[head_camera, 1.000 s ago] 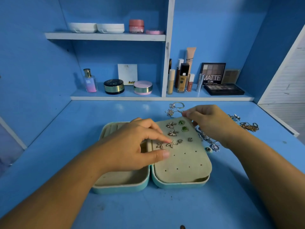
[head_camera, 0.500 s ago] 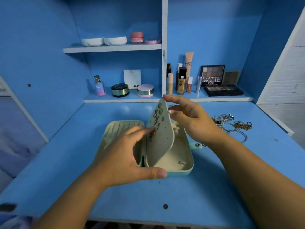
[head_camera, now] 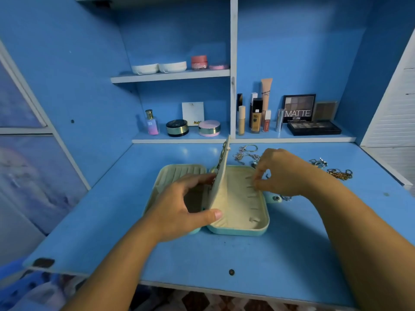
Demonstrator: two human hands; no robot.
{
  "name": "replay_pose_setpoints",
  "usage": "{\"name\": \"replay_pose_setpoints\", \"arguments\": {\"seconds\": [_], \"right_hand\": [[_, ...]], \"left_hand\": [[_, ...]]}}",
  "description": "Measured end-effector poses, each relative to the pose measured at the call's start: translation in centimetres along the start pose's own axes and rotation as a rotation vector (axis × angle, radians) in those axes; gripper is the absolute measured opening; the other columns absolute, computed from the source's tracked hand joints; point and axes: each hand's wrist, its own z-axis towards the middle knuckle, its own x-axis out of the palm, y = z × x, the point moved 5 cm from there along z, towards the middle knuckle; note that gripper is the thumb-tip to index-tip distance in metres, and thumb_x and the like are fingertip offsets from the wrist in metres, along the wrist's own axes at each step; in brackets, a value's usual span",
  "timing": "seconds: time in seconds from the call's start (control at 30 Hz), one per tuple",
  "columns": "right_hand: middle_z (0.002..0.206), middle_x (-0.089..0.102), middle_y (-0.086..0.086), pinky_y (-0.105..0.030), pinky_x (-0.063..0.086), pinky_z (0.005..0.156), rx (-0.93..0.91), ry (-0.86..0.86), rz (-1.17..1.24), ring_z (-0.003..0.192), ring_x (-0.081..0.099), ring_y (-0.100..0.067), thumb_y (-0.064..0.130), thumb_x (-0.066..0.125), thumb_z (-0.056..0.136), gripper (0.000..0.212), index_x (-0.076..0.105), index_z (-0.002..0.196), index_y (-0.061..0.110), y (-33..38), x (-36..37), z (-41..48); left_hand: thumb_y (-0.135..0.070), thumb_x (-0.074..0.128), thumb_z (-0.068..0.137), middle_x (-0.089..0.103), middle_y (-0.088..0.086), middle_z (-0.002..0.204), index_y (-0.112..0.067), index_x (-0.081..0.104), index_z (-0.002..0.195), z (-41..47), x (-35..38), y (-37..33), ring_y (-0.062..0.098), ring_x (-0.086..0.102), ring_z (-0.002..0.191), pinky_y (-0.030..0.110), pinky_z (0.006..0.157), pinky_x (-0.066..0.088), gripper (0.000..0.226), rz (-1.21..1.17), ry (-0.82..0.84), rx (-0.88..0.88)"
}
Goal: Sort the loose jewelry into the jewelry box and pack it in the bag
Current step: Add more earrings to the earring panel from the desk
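Teal-shelled, cream-lined jewelry box lies open, centre of the blue surface. Its earring panel stands near upright, long axis front-to-back, gripped by the left hand. The right hand is curled over the right half; whether it holds anything cannot be told.

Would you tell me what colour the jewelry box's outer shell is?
Pale turquoise; the jewelry box shows it best in the head view.

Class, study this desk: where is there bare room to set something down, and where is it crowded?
Free on the desk: the left stretch between the jewelry box and the left wall; the front strip between box and near edge, crossed by forearms. Crowded: behind and right of the box, where loose chains and rings lie.
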Motion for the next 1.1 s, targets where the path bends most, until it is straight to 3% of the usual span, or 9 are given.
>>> {"name": "replay_pose_setpoints", "arguments": {"seconds": [0.13, 0.3, 0.47, 0.53, 0.6, 0.67, 0.77, 1.0, 1.1], "right_hand": [[0.109, 0.051, 0.000, -0.039, 0.046, 0.088, -0.003, -0.041, -0.141, 0.104, 0.047, -0.021, 0.034, 0.059, 0.086, 0.017, 0.071, 0.092, 0.022, 1.5, -0.1, -0.4], [0.109, 0.049, -0.005, -0.036, 0.043, 0.085, 0.011, -0.041, -0.226, 0.104, 0.048, -0.024, 0.026, 0.055, 0.089, 0.022, 0.063, 0.101, 0.010, 2.3, 0.7, -0.2], [0.101, 0.043, -0.002, -0.037, 0.046, 0.087, -0.053, 0.033, -0.159, 0.097, 0.047, -0.022, 0.025, 0.052, 0.089, 0.019, 0.058, 0.083, 0.008, 2.1, 1.2, -0.1], [0.103, 0.044, 0.000, -0.037, 0.047, 0.089, -0.035, -0.001, -0.010, 0.096, 0.050, -0.020, 0.026, 0.056, 0.089, 0.018, 0.065, 0.084, 0.012, 0.7, 0.2, 0.1], [0.108, 0.046, 0.003, -0.038, 0.046, 0.092, 0.036, -0.142, 0.081, 0.099, 0.049, -0.019, 0.026, 0.059, 0.090, 0.010, 0.065, 0.085, 0.021, -2.0, -1.5, 0.4], [0.109, 0.053, -0.001, -0.042, 0.049, 0.086, 0.116, -0.251, 0.099, 0.092, 0.051, -0.023, 0.025, 0.061, 0.088, 0.010, 0.064, 0.079, 0.028, -4.9, -2.7, 0.5], [0.106, 0.055, -0.006, -0.035, 0.044, 0.077, 0.237, -0.204, 0.054, 0.089, 0.047, -0.024, 0.026, 0.061, 0.087, 0.010, 0.066, 0.078, 0.027, -8.0, -2.0, 0.7], [0.104, 0.049, -0.003, -0.042, 0.044, 0.088, 0.271, -0.184, 0.022, 0.104, 0.042, -0.025, 0.030, 0.063, 0.087, 0.010, 0.069, 0.082, 0.023, -9.0, -0.6, 1.7], [0.101, 0.057, -0.002, -0.044, 0.048, 0.088, 0.269, -0.123, 0.076, 0.099, 0.049, -0.026, 0.034, 0.067, 0.085, 0.014, 0.067, 0.071, 0.032, -9.3, 0.0, 1.9]], "left_hand": [[-0.058, 0.077, 0.054, 0.060, -0.028, 0.122, -0.044, 0.057, 0.122, 0.2, -0.1, 0.6, -0.010, 0.051, 0.118, 0.016, 0.099, 0.039, 0.073, -0.055, 0.035, -0.023], [-0.062, 0.077, 0.051, 0.056, -0.037, 0.120, -0.048, 0.056, 0.122, 0.1, 0.0, 0.3, -0.018, 0.047, 0.116, -0.002, 0.090, 0.034, 0.075, -0.002, 0.027, -0.001], [-0.063, 0.073, 0.055, 0.055, -0.041, 0.118, -0.053, 0.053, 0.117, 0.0, 0.0, 0.1, -0.021, 0.046, 0.114, -0.005, 0.086, 0.032, 0.066, 0.015, -0.001, 0.026], [-0.061, 0.074, 0.056, 0.054, -0.044, 0.115, -0.054, 0.052, 0.113, 0.0, -0.1, 0.1, -0.020, 0.048, 0.112, -0.004, 0.086, 0.033, 0.061, -0.006, 0.000, 0.020], [-0.060, 0.074, 0.056, 0.055, -0.042, 0.116, -0.053, 0.053, 0.114, 0.1, -0.1, 0.3, -0.017, 0.050, 0.113, -0.002, 0.087, 0.035, 0.062, -0.021, 0.002, 0.021], [-0.060, 0.074, 0.056, 0.057, -0.039, 0.118, -0.050, 0.054, 0.118, 0.2, 0.0, 0.5, -0.015, 0.050, 0.115, 0.001, 0.091, 0.036, 0.065, -0.031, 0.010, 0.025], [-0.059, 0.074, 0.058, 0.060, -0.032, 0.120, -0.042, 0.056, 0.124, 0.2, 0.0, 0.8, -0.010, 0.052, 0.118, 0.010, 0.094, 0.039, 0.070, -0.051, 0.023, 0.033], [-0.058, 0.075, 0.056, 0.061, -0.030, 0.119, -0.042, 0.058, 0.123, 0.3, 0.1, 0.9, -0.007, 0.053, 0.118, 0.013, 0.094, 0.041, 0.071, -0.077, 0.025, 0.019], [-0.057, 0.075, 0.056, 0.062, -0.028, 0.120, -0.041, 0.058, 0.123, 0.2, 0.0, 0.9, -0.008, 0.053, 0.117, 0.015, 0.096, 0.040, 0.071, -0.080, 0.015, 0.018]]}}
